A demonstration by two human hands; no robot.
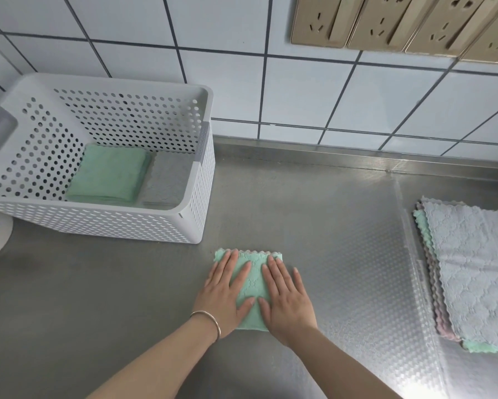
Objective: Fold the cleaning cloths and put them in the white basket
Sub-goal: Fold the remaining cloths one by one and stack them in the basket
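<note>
On the steel counter [299, 203], left hand [223, 295] and right hand [288, 300] press flat, side by side, on the folded green cloth [250, 283], likely setting creases; white basket [190, 226] near for loading; unfolded stack [472, 269] waits well apart

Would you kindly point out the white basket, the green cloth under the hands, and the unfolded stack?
white basket [144, 226]: head view, front wall.
green cloth [252, 286]: head view, middle, between hands.
unfolded stack [478, 272]: head view, top cloth.

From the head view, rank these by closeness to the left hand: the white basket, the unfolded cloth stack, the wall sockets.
Measured from the left hand:
1. White basket, just ahead and to the left on the counter.
2. Unfolded cloth stack, far to the right on the counter.
3. Wall sockets, high on the tiled wall, ahead and right.
</note>
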